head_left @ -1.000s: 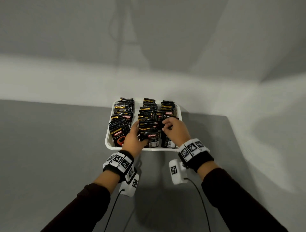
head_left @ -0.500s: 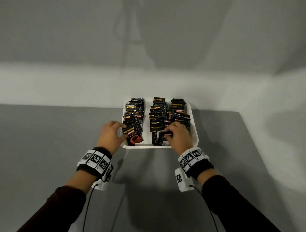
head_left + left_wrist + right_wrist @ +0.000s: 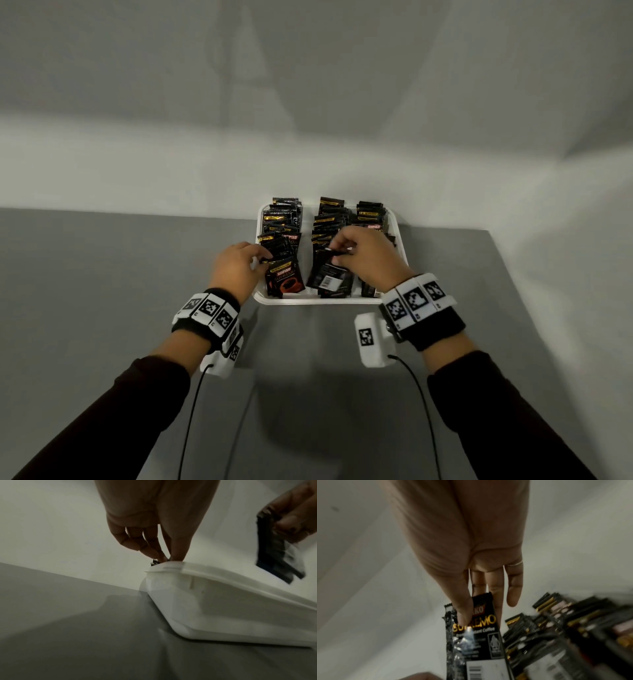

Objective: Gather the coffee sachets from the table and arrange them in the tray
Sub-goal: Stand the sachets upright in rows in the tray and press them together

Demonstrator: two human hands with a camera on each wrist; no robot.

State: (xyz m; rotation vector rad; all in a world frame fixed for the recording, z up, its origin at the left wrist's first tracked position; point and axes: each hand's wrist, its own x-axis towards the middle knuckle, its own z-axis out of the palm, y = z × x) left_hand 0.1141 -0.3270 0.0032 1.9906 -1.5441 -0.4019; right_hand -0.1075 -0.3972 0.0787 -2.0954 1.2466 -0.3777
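A white tray (image 3: 318, 301) stands at the back of the grey table, holding three rows of black coffee sachets (image 3: 368, 214) on edge. My left hand (image 3: 262, 257) is at the tray's left rim, its fingertips pinching the tops of sachets in the left row (image 3: 282, 240). The left wrist view shows that hand (image 3: 165, 558) closing on a sachet edge (image 3: 155, 562) just above the tray (image 3: 223, 601). My right hand (image 3: 334, 255) pinches a small bundle of sachets (image 3: 329, 277) over the middle row. The right wrist view shows its thumb and fingers (image 3: 471, 615) clamped on this bundle (image 3: 479, 635).
The grey table (image 3: 120, 291) spreads to the left and in front of the tray. Its right edge (image 3: 603, 274) runs close by the tray, and a pale wall (image 3: 308, 137) rises right behind it. Sensor cables (image 3: 191, 411) hang from both wrists.
My left hand has moved from the middle row to the left row. My right hand has shifted to the middle row and now holds a bundle of sachets there.
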